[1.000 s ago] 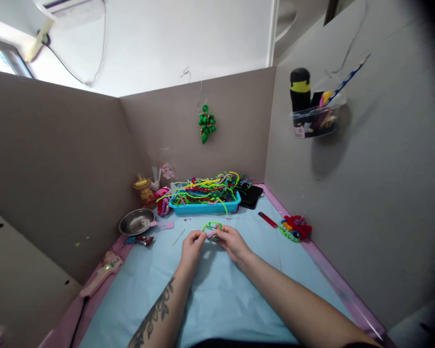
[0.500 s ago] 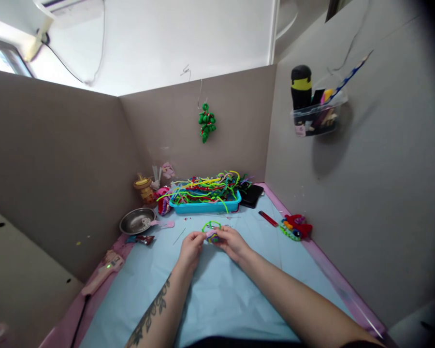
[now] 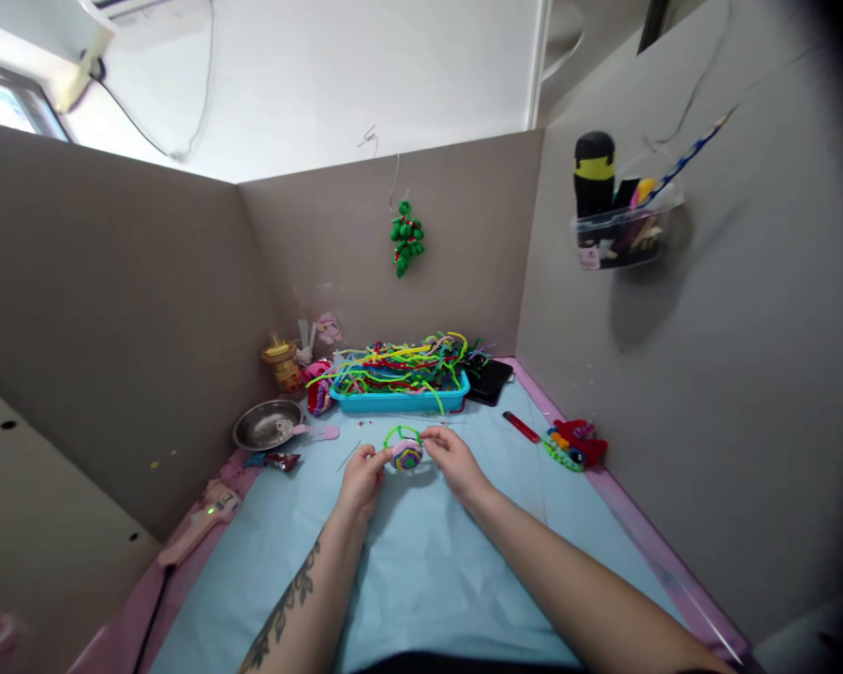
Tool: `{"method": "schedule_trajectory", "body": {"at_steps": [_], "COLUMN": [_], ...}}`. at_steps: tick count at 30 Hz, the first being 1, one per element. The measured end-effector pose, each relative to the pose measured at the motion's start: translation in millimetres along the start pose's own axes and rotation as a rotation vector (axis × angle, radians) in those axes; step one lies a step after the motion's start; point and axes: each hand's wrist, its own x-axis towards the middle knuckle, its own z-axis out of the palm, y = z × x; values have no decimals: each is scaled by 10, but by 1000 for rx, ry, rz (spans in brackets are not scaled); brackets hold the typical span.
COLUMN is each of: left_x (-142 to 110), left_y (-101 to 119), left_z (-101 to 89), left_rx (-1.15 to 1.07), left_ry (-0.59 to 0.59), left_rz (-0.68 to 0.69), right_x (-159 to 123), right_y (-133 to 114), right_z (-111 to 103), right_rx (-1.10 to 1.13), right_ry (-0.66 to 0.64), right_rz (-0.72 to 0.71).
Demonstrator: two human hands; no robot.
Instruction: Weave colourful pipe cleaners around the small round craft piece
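A round disc of coiled pipe cleaners, pink-purple outside with yellow, blue and green rings, faces me above the middle of the table. My left hand grips its left edge between thumb and fingers. From its top rises a bright green pipe cleaner, bent into an arch. My right hand is closed in a pinch at the arch's right end, beside the disc's upper right edge. Its fingertips partly hide what lies between them.
Behind my hands stands a blue tray heaped with coloured pipe cleaners. A metal bowl and a pink glue gun lie left. A red cutter, a black phone-like object and a colourful pipe-cleaner piece are right. Partition walls surround the table.
The disc has turned so that its coiled face shows more fully. My right hand has shifted from the disc's right side up to the green arch's end. My left hand still holds the disc.
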Motion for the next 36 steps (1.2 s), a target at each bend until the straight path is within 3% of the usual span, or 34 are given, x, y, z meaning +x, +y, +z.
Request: {"method": "schedule_trajectory", "body": {"at_steps": [3,6,14,17,21,25,29,36], "left_x": [-24,-55,-85,-75,-73,-114,-148,-133], "left_y": [-6,-3,50,57,46,22,3,-25], "left_z": [17,39,50,37,35,76,110,115], "left_rx": [2,-6,-23,-13,25,89,166,202], "left_ry": [-55,-96,-131,-114,-82,-89,-107,-130], "left_rz": [-12,-9,32,59,138,248,313,320], "right_x": [4,-15,-25,-37,-108,-197,-209,-139], "right_y": [1,34,36,-29,-139,-153,-52,83], "right_z": [-17,-16,0,-7,-19,16,50,42], "right_rx": [-207,-321,-202,-109,-356,-668,-808,-736], "right_ry": [-65,-149,-199,-148,-12,-46,-56,-213], "right_rz": [-124,-162,-143,-141,-447,-654,-603,-404]}}
